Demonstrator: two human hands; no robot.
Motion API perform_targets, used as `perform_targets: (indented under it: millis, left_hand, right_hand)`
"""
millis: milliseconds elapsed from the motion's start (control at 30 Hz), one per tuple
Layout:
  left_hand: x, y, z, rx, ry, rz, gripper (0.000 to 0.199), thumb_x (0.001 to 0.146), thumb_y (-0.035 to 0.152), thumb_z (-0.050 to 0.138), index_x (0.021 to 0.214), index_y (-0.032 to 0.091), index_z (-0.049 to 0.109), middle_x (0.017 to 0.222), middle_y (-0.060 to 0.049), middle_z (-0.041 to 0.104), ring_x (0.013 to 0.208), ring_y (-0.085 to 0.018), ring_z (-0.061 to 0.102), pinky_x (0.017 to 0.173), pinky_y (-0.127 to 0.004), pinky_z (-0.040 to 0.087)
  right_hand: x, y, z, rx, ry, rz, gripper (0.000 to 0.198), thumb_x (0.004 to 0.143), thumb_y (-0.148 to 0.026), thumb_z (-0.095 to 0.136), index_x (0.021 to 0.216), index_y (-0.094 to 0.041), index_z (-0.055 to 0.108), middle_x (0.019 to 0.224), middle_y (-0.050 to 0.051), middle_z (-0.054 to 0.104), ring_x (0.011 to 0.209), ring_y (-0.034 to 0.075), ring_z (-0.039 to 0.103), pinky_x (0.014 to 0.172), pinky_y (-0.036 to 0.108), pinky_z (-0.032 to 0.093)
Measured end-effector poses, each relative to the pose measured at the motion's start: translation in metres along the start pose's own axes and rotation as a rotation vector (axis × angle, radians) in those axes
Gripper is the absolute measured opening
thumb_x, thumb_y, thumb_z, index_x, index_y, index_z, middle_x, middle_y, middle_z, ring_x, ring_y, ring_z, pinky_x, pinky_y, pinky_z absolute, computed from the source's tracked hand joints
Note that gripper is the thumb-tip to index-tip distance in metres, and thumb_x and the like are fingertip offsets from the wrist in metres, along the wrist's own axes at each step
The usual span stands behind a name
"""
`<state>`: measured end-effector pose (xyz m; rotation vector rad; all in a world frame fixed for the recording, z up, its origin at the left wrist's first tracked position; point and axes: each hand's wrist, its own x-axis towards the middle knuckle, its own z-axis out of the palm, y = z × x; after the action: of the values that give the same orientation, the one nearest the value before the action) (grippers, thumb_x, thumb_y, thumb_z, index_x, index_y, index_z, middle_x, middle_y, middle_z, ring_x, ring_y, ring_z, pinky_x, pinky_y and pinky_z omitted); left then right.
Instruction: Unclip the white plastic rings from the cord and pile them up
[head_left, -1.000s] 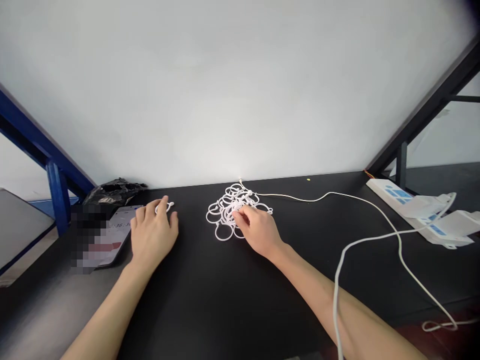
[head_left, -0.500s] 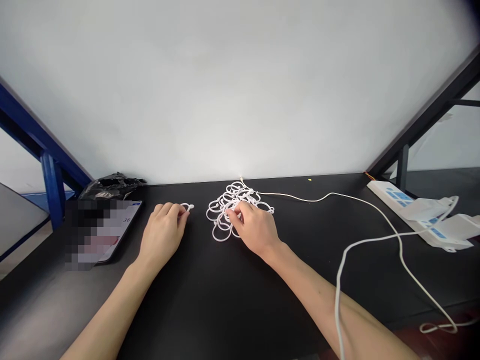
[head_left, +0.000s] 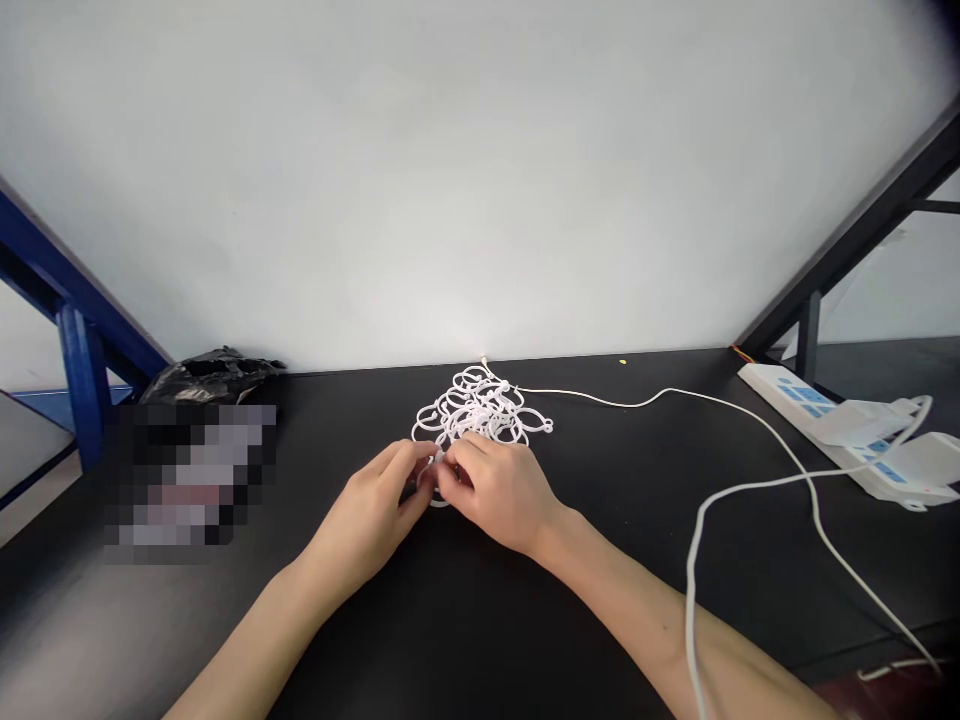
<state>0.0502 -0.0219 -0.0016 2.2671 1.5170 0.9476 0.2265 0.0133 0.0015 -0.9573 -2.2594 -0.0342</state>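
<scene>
A heap of thin white plastic rings (head_left: 480,408), each with a small knob, lies on the black table. Just in front of it my hands meet, thumbs and forefingers almost touching. My left hand (head_left: 379,505) is closed in a pinch on one white ring (head_left: 430,467). From the other side, my right hand (head_left: 496,490) pinches at the knob of the same ring. The fingertips cover much of that ring, so whether it is open or fastened cannot be seen.
A blurred-out flat device (head_left: 191,470) lies at the left, with a crumpled black plastic bag (head_left: 214,378) behind it. At the right is a white power strip (head_left: 795,392) with plugs. A white cable (head_left: 694,570) passes over my right forearm. A pale wall (head_left: 480,200) stands behind.
My left hand has moved right, bringing its ring from the left side to the front of the heap. My right hand has come slightly down and left, out of the heap, to meet it.
</scene>
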Motion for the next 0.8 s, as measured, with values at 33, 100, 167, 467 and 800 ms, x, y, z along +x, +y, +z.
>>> perform_targets:
  millis: [33,100,167,467,800]
  left_hand:
    - [0.0,-0.001,0.0,0.034,0.001,0.02,0.021,0.095,0.029,0.044,0.109,0.024,0.059,0.095,-0.002,0.066,0.077,-0.015,0.063,0.067,-0.025,0.05]
    - [0.0,-0.003,0.0,0.092,0.023,0.048,0.025,0.097,0.028,0.04,0.112,0.024,0.059,0.098,-0.003,0.067,0.081,-0.016,0.063,0.07,-0.027,0.05]
    - [0.001,-0.003,-0.001,0.119,0.051,0.052,0.028,0.098,0.028,0.037,0.113,0.025,0.061,0.1,-0.003,0.068,0.087,-0.018,0.063,0.074,-0.028,0.051]
    - [0.006,-0.003,-0.009,0.031,0.139,-0.203,0.026,0.093,0.041,0.047,0.113,0.028,0.058,0.069,0.005,0.061,0.063,-0.016,0.059,0.064,-0.028,0.048]
    - [0.013,-0.025,0.007,0.111,0.129,-0.188,0.026,0.093,0.043,0.047,0.085,0.024,0.061,0.064,0.003,0.059,0.061,-0.016,0.052,0.067,-0.03,0.042]
  right_hand:
    - [0.0,-0.001,-0.001,0.001,-0.003,-0.009,0.028,0.092,-0.026,0.049,0.068,-0.017,0.059,0.063,-0.002,0.059,0.051,0.007,0.048,0.047,0.022,0.031]
    - [-0.001,-0.002,-0.002,0.0,-0.01,-0.018,0.029,0.092,-0.026,0.048,0.065,-0.016,0.057,0.061,-0.002,0.058,0.05,0.007,0.045,0.046,0.022,0.029]
    - [0.0,-0.004,-0.004,0.007,-0.009,-0.012,0.031,0.092,-0.026,0.048,0.064,-0.017,0.055,0.059,-0.003,0.056,0.048,0.007,0.043,0.045,0.022,0.028]
    - [0.001,-0.006,-0.005,0.104,0.07,0.101,0.031,0.093,-0.029,0.05,0.064,-0.017,0.054,0.059,-0.003,0.056,0.049,0.006,0.045,0.047,0.02,0.032]
    - [0.003,0.009,-0.001,0.035,0.098,0.164,0.037,0.098,-0.034,0.045,0.068,-0.017,0.059,0.059,-0.002,0.06,0.05,0.007,0.049,0.049,0.021,0.031]
